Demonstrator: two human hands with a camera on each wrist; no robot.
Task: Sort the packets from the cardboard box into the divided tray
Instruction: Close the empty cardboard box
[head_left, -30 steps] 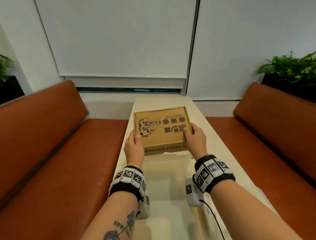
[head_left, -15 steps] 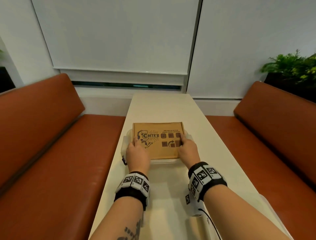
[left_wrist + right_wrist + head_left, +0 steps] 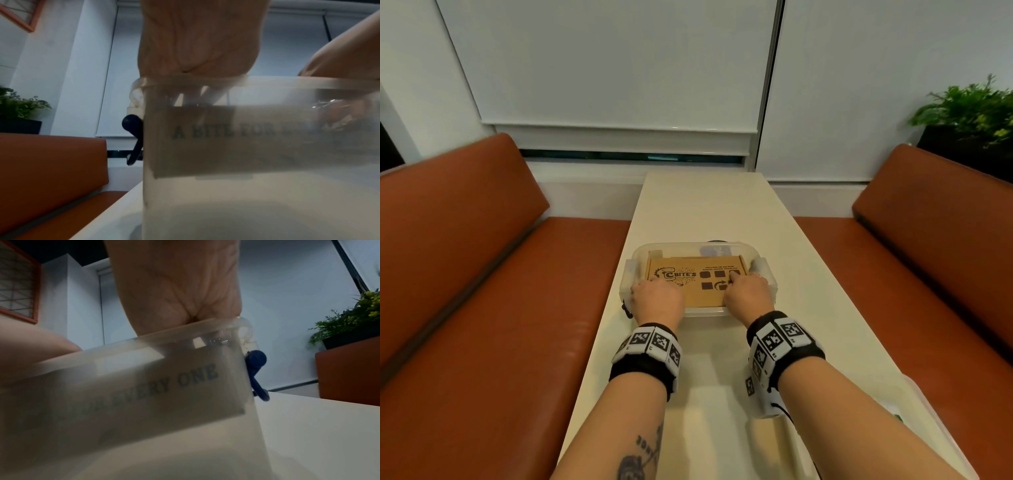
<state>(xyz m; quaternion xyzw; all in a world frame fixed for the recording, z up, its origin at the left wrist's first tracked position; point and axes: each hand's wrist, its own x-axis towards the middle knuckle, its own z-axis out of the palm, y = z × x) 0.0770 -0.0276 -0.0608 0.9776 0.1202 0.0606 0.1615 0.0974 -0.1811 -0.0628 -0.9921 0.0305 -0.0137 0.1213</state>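
A brown printed cardboard box [image 3: 695,277] lies flat inside a clear plastic container [image 3: 678,246] on the narrow cream table [image 3: 709,205]. My left hand [image 3: 657,299] grips the box's near left corner and my right hand [image 3: 747,293] grips its near right corner, with a fingertip on the lid. In the left wrist view the box [image 3: 205,146] shows through the container wall below my palm [image 3: 197,40]. The right wrist view shows the box's printed side [image 3: 164,394] below my right palm [image 3: 176,283]. My fingers reach down inside the rim. The box's lid is closed and no packets show.
Dark blue latches [image 3: 133,138] [image 3: 257,369] hang on the container's ends. A dark item [image 3: 714,251] sits in the container beyond the box. Another clear plastic piece [image 3: 928,421] lies at the table's near right edge. Orange benches [image 3: 482,308] flank the table.
The box, held up above the table a second ago, has come down into the clear container. Both hands went down and forward with it, keeping their hold.
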